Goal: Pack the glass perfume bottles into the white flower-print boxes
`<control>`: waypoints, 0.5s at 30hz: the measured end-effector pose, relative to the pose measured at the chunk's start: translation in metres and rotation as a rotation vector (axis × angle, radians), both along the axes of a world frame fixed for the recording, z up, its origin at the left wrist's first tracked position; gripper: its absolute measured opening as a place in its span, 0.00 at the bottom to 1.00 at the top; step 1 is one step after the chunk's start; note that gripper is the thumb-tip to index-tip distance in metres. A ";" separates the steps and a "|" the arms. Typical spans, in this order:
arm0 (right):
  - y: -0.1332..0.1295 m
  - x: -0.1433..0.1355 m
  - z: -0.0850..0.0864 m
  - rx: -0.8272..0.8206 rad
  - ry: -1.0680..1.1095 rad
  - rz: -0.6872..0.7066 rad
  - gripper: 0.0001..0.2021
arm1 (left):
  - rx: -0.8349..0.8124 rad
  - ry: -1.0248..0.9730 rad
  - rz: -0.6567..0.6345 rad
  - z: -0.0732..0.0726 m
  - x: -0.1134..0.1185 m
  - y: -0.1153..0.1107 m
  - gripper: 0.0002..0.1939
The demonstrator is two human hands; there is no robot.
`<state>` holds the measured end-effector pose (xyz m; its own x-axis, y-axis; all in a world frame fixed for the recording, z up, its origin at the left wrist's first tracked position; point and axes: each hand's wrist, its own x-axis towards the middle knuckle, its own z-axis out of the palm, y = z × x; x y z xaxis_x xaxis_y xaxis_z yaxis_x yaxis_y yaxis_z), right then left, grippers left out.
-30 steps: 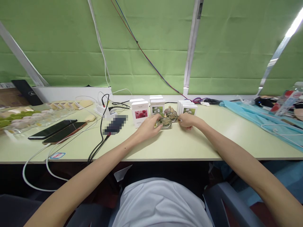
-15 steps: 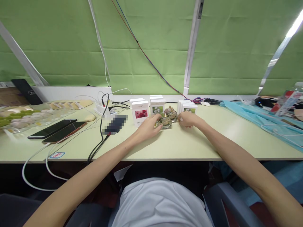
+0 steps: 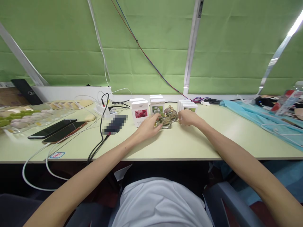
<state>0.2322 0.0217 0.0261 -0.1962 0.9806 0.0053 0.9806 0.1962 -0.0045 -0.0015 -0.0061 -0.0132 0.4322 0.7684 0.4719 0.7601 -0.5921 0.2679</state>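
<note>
The green covering (image 3: 146, 69) fills the background in front of you, and below it the pale worktop (image 3: 189, 145) carries everything. On your far right a blue sheet (image 3: 255, 121) spreads over it; toward your left lie a black phone (image 3: 53, 128) and, beside it, a brown-edged phone (image 3: 65, 132). Your left hand (image 3: 148, 125) reaches to the left side of the front glass piece, its thumb and fingers parted around that edge; you cannot tell whether this grip clamps it. Your right hand (image 3: 187, 117) has its fingers curled just right of the rear glass piece (its palm side is hidden), so that grip's hold cannot be told either. Behind your hands stand the left boxes (image 3: 139, 123) with a red flower picture, the middle boxes (image 3: 157, 102) and the right boxes (image 3: 186, 102), partly covered by your right hand. Smallest are the ornate pieces between your hands: the front glass piece (image 3: 165, 122) and, behind it to its right, the rear glass piece (image 3: 172, 114).
</note>
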 end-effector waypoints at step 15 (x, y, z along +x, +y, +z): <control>-0.001 -0.001 0.001 -0.032 -0.044 0.003 0.14 | 0.006 0.011 -0.006 0.001 0.000 -0.001 0.19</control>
